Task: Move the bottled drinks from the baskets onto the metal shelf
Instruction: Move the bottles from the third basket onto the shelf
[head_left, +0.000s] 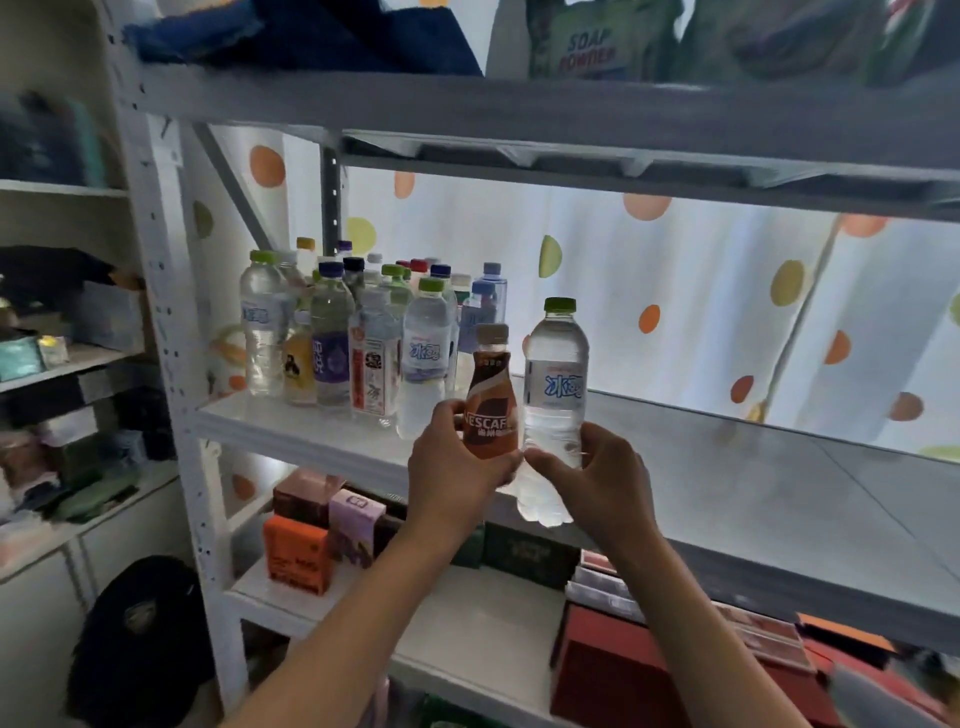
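Note:
My left hand (452, 467) grips a small brown Nescafe coffee bottle (491, 395) with a tan cap. Right beside it, my right hand (597, 478) holds a clear water bottle (555, 384) with a green cap and blue lettering. Both bottles stand upright, side by side, in front of the metal shelf (727, 483) at its front edge. Several bottled drinks (363, 338) with green, blue and red caps stand crowded on the shelf's left end. No basket is in view.
The shelf board to the right of the bottles is bare, backed by a spotted curtain (675, 291). Boxes (322, 530) fill the level below. A soap powder bag (592, 41) sits on the level above. A white upright post (171, 338) stands at the left.

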